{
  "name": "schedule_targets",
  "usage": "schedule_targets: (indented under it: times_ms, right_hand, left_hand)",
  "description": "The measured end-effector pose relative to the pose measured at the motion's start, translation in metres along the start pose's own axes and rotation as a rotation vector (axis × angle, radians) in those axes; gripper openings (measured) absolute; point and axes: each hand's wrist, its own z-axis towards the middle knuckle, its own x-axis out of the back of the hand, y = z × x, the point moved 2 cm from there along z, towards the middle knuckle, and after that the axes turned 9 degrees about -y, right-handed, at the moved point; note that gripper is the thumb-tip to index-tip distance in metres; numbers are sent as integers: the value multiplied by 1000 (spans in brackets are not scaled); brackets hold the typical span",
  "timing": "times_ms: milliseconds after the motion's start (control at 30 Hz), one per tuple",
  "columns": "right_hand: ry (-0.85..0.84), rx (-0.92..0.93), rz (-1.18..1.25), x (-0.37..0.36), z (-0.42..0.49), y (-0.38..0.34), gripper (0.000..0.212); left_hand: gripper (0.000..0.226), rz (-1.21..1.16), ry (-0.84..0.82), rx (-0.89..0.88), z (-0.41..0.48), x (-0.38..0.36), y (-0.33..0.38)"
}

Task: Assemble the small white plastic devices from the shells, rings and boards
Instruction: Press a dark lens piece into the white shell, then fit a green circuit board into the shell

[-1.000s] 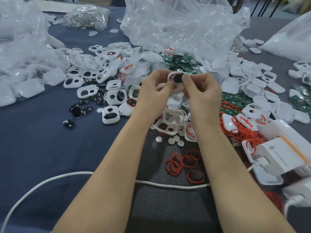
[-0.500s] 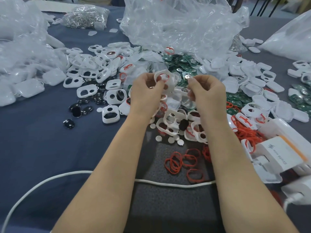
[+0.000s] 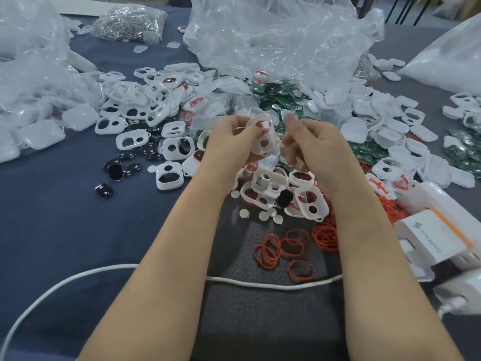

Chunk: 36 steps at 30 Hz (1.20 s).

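My left hand [image 3: 231, 142] grips a white shell [image 3: 263, 135] with two openings and a red ring showing inside it, held above the pile. My right hand [image 3: 309, 144] is just right of the shell, blurred, fingers curled; whether it pinches a small part I cannot tell. Below my hands lie several white shells [image 3: 270, 188] and a black oval pad [image 3: 284, 198]. Loose red rings [image 3: 282, 247] lie nearer to me. Green boards [image 3: 281, 96] are heaped beyond my hands.
Clear plastic bags [image 3: 273, 35] stand at the back and left. More white shells [image 3: 145, 121] and black pads [image 3: 117, 169] lie at the left. A white cable [image 3: 260, 284] crosses the blue tablecloth under my forearms. White boxes [image 3: 437, 235] sit at the right.
My hands parted a second ago and a black pad dropped onto the pile. My left hand now holds the shell turned more upright, and my right hand has moved back toward it.
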Motion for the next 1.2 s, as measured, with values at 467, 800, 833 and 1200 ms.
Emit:
schedule_targets:
  times_ms: [467,800,833,1200]
  right_hand:
    - [53,22,-64,-5,4,8,3]
    - [-342,-157,-344,17,-15,1,10]
    - [-387,-187,-475,18,-18,1,15]
    - [-161,-74,-603,14,-15,-14,13]
  left_hand:
    - [10,-397,-232,155,-5,-2,4]
    - [6,-174,-13,82,3,4,-2]
    - [5,-165,-6,84,3,4,-2]
    - [12,-215,-19,118,3,1,1]
